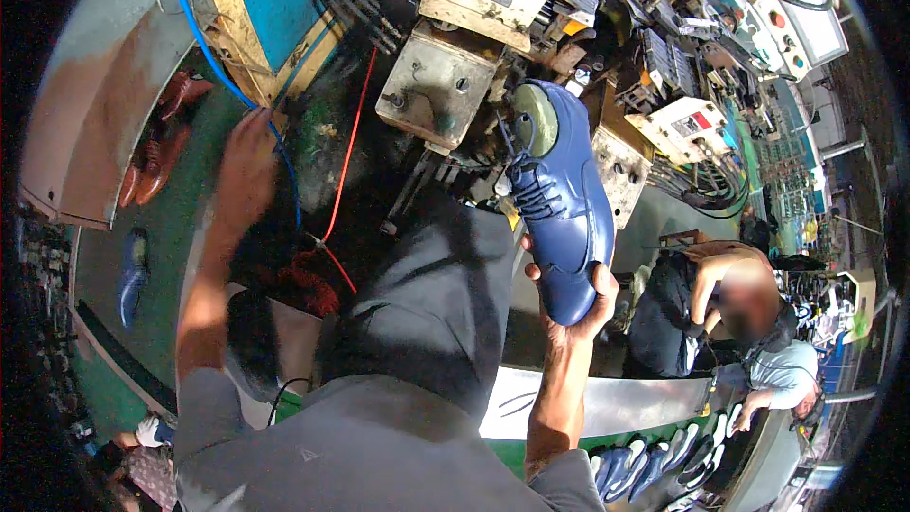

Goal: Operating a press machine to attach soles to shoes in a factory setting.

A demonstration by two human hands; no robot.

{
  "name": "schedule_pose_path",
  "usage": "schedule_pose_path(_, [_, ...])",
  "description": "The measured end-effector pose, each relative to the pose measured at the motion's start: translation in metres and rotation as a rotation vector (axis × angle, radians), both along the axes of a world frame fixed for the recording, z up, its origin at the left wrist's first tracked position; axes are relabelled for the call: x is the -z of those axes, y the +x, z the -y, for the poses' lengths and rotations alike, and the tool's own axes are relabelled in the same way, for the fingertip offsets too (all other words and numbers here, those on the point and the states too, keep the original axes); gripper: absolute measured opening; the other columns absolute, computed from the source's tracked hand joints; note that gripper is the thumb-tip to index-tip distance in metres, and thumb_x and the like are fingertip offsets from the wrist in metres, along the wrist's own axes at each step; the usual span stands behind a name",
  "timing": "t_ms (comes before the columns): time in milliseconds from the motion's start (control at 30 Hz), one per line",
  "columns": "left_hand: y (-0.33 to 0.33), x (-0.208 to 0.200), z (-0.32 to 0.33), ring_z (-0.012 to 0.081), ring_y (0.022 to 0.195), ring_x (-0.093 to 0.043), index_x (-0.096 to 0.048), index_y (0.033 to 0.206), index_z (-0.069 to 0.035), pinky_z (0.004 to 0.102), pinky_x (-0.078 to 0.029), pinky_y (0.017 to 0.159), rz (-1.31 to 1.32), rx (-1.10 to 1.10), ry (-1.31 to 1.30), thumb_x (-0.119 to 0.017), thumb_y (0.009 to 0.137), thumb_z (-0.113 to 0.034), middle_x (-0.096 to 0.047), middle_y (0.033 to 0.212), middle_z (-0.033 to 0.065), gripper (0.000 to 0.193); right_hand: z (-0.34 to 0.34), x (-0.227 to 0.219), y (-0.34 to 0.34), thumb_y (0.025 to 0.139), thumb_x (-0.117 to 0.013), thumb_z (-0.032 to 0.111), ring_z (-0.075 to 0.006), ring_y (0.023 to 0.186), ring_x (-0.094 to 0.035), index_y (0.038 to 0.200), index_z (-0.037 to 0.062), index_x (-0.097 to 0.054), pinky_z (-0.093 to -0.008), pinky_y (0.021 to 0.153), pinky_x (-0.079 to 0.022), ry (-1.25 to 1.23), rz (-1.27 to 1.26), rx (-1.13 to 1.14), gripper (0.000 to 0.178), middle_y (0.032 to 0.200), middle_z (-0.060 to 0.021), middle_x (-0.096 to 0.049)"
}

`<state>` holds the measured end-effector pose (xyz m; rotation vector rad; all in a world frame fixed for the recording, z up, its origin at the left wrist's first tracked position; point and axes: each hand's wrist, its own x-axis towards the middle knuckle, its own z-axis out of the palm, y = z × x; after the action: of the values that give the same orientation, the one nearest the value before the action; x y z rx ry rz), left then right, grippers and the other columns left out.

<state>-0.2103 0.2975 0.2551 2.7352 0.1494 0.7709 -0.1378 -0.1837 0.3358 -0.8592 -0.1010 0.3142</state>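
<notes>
A dark blue lace-up shoe (567,204) is held up in front of the machine, its heel end pointing away and its toe toward me. My right hand (580,299) grips it by the toe, thumb on one side and fingers on the other. Inside the collar a pale greenish insole or lining shows. Off to the left, my left hand (248,152) reaches forward beside a blue hose (210,52), fingers stretched out and somewhat blurred. I see nothing in that hand; whether it touches the hose or the machine frame I cannot tell.
A machine with metal blocks (441,85) and black hoses stands ahead. A thin red cable (349,166) hangs near my legs. Brown shoes (161,161) and another blue shoe (133,280) lie left. Several shoes (649,465) line the lower right. A person (701,308) bends over at right.
</notes>
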Motion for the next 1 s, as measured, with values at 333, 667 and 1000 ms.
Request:
schedule_pose_path(333, [0.191,-0.049,0.262,0.0375,0.143,-0.055,-0.043,0.159,0.004,0.0426,-0.046,0.119,0.173,0.772,-0.65,-0.068,0.091,0.0,-0.05,0.159,0.0264,0.073,-0.006,-0.041,0.053,0.091,-0.074,0.03,-0.0324,0.117,-0.071,0.167,0.0005,-0.035,-0.0411,0.085,-0.063,-0.722,0.363,0.392,0.091,0.142,-0.0229,-0.063])
schedule_pose_path(667, [0.387,0.001,0.263,0.0163,0.095,-0.067,-0.074,0.116,0.004,0.0373,-0.054,0.088,-0.41,0.838,-0.944,-0.057,0.095,-0.003,-0.079,0.104,0.0122,0.028,-0.038,-0.004,0.219,0.086,-0.083,0.022,-0.0532,0.147,-0.045,0.156,0.03,-0.059,-0.0566,0.12,-0.042,-1.732,0.971,0.505,0.075,0.164,-0.0341,-0.039])
schedule_pose_path(1000, [0.282,0.193,0.264,0.0232,0.098,-0.075,-0.07,0.132,-0.001,0.0393,-0.059,0.09,-0.374,0.345,-1.247,-0.07,0.102,-0.01,-0.079,0.108,0.0147,0.032,-0.029,0.057,0.22,0.088,-0.082,0.021,-0.057,0.147,-0.042,0.16,0.0242,-0.055,-0.0575,0.121,-0.04,-1.699,0.903,0.593,0.076,0.165,-0.0369,-0.032])
